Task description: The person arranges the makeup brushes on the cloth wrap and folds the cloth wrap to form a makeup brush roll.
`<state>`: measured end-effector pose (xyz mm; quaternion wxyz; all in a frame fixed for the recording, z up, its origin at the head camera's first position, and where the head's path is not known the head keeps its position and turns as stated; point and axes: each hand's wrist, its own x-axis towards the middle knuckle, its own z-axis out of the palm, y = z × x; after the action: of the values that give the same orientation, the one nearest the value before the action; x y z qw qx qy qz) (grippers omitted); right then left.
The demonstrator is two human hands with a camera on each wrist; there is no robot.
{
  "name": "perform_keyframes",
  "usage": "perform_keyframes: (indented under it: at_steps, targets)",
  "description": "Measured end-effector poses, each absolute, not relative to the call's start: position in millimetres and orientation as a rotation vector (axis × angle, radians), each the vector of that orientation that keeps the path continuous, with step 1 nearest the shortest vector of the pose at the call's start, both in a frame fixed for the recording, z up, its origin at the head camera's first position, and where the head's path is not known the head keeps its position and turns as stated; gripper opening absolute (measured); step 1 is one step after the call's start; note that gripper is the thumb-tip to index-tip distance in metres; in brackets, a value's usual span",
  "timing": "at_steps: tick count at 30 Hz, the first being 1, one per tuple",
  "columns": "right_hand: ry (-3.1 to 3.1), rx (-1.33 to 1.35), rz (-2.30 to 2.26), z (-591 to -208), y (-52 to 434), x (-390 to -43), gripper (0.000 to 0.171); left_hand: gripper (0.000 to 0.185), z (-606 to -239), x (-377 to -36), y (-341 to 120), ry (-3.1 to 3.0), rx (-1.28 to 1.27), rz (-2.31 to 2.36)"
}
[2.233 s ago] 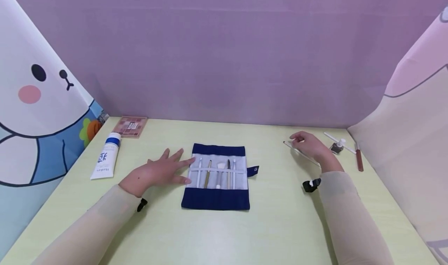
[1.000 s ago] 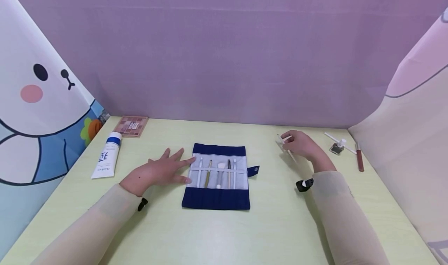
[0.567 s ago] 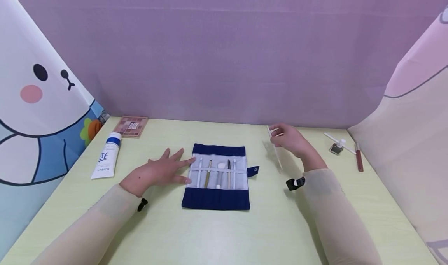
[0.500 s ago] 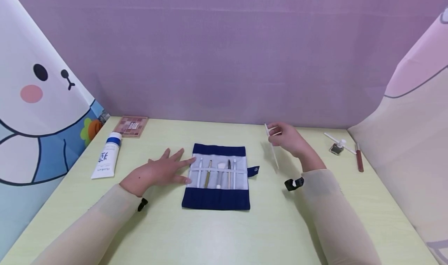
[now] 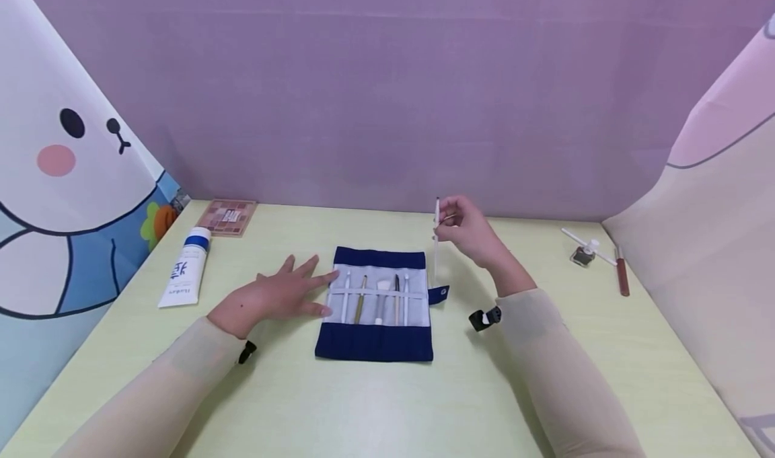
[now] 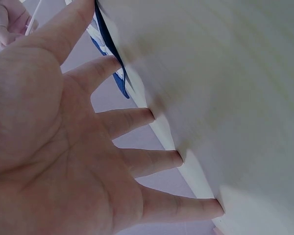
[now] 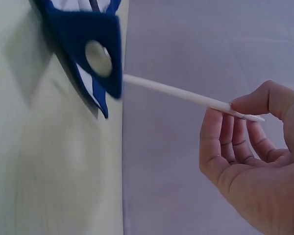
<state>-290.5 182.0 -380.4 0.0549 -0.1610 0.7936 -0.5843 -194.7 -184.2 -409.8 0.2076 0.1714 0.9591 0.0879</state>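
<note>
Right hand (image 5: 469, 233) pinching thin white stick (image 5: 436, 243) upright (tip just above blue roll (image 5: 375, 340)); left hand (image 5: 272, 298) flat, fingers spread, on tabletop (image 5: 387, 404).

I see bare table (image 5: 375, 411) near me and between roll (image 5: 373, 346) and tube (image 5: 183, 272); far right, a vial (image 5: 584, 255) and pencil (image 5: 620, 276) crowd the corner.

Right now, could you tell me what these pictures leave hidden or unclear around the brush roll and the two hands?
- Head view: the lower end of the thin white brush blends into the brush roll.
- Right wrist view: the roll's snap tab covers the brush's far end.
- Head view: the right hand hides its fingertips.
- Head view: the white tube has print too small to read.
</note>
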Motion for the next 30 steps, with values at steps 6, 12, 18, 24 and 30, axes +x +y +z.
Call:
perform_keyframes:
  at_steps: [6, 12, 18, 24, 30]
  targets:
    - [2.361, -0.479, -1.828, -384.4, 168.8, -292.6, 0.046, 0.083, -407.4, -193.9, -184.2, 2.669, 0.472, 0.239]
    - [2.340, -0.444, -1.805, -392.6, 161.5, -296.2, 0.042, 0.083, -404.6, -193.0, -183.7, 2.666, 0.479, 0.244]
    - [2.314, -0.389, -1.696, -399.3, 161.7, -296.3, 0.046, 0.084, -403.9, -192.0, -182.3, 2.666, 0.482, 0.245]
    - [2.278, -0.363, -1.551, -401.3, 162.6, -292.8, 0.064, 0.084, -404.5, -191.1, -182.2, 2.667, 0.483, 0.245]
    - [2.320, -0.395, -1.307, -404.5, 163.0, -290.1, 0.065, 0.083, -403.7, -191.0, -182.1, 2.669, 0.479, 0.240]
